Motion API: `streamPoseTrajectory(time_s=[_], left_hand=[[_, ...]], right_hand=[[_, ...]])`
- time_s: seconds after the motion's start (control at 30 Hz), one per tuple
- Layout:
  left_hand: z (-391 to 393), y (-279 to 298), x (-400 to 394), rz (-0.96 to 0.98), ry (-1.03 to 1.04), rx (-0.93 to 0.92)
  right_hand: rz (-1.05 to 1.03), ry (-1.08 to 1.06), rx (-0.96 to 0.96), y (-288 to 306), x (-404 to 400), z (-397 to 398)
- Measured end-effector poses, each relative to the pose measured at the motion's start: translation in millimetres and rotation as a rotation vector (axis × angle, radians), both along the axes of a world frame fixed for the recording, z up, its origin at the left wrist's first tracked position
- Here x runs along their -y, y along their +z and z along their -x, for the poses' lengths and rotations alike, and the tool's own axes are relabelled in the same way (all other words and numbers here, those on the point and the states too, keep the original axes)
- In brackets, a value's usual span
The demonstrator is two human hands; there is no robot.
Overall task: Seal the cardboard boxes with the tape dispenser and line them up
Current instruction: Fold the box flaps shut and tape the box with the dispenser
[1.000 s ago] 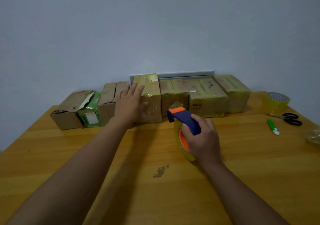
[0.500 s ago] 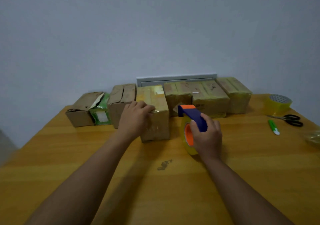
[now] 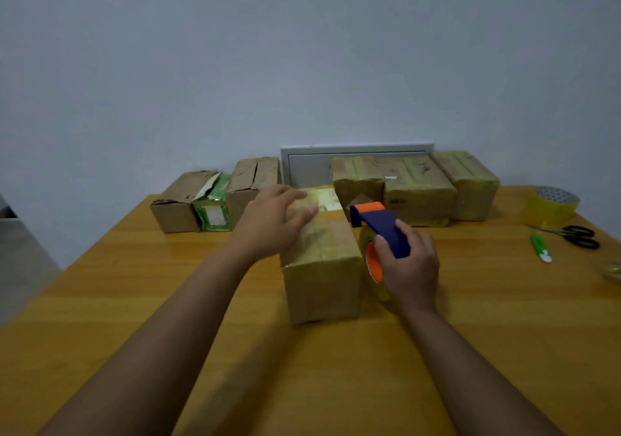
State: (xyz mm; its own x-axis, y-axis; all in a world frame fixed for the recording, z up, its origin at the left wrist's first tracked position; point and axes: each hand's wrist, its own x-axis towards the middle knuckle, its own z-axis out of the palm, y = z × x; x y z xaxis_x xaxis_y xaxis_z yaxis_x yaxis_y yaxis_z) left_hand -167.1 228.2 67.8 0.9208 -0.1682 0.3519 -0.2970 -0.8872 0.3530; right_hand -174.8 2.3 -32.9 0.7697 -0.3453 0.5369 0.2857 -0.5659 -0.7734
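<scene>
Cardboard box (image 3: pixel 321 261) standing alone at mid-table, out in front of the back row, its top already glossy with yellowish tape. Left hand (image 3: pixel 274 224) lies over the box's far-left top edge, fingers gently bent across the cardboard, steadying rather than clamping. Right hand (image 3: pixel 408 266) wraps the blue handle of the tape dispenser (image 3: pixel 378 234), whose orange-tipped head sits just beside the box's right top edge. Judged step: positioning for a sealing pass; the next move calls for setting the dispenser head on the box top while the left hand holds the box steady. Along the wall, taped boxes (image 3: pixel 416 187) stand right, open-flapped boxes (image 3: pixel 215 197) left. Spare tape roll (image 3: pixel 551 204), scissors (image 3: pixel 576 235) and a green cutter (image 3: pixel 539 247) lie on the wooden table (image 3: pixel 134 301) at far right.
</scene>
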Motion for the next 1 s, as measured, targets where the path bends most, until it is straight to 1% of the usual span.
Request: streamPoseTrajectory(time_s=[0.07,0.1,0.2,0.33,0.37,0.43,0.5,0.57,0.7,0.77,0.93,1.0], left_hand=[[-22.4,-1.5,2.6,-0.007,0.083,-0.116],[-30.2,-2.4,4.6,-0.028,0.089,-0.191],[-37.7,-0.5,9.3,-0.121,0.019,-0.386],[-30.2,28.8,2.1,-0.088,-0.119,-0.640],[-28.6,33.4,2.0,-0.060,-0.124,-0.666],[-23.0,32.6,11.5,-0.038,-0.104,-0.601],[-15.5,24.0,23.4,-0.160,-0.073,-0.481],[-13.7,18.7,24.7,-0.289,-0.056,-0.420],[-9.2,27.8,3.6,-0.339,-0.103,-0.565],[-1.8,27.9,-1.4,-0.280,-0.168,-0.582],[22.7,15.6,-0.2,-0.050,-0.253,-0.423],[30.1,7.4,3.1,-0.048,-0.220,-0.334]], right_hand=[[0.031,0.015,0.012,-1.4,-0.6,1.2],[0.037,0.022,0.013,-1.9,0.5,1.4],[0.024,0.029,0.010,-1.8,5.5,1.5],[0.004,0.028,0.013,-1.4,9.5,0.9],[-0.007,0.026,0.011,-1.8,10.1,0.2],[-0.033,0.019,0.006,-2.2,11.2,-1.5],[-0.049,0.013,0.006,-2.6,12.0,-2.1],[-0.060,0.006,0.008,-3.0,13.3,-2.3],[-0.100,-0.011,0.005,-2.5,16.6,-2.8],[-0.111,-0.011,0.002,-2.2,16.7,-3.4],[-0.050,0.024,0.020,-4.1,11.0,-0.8],[-0.021,0.035,0.027,-4.4,8.7,0.2]])
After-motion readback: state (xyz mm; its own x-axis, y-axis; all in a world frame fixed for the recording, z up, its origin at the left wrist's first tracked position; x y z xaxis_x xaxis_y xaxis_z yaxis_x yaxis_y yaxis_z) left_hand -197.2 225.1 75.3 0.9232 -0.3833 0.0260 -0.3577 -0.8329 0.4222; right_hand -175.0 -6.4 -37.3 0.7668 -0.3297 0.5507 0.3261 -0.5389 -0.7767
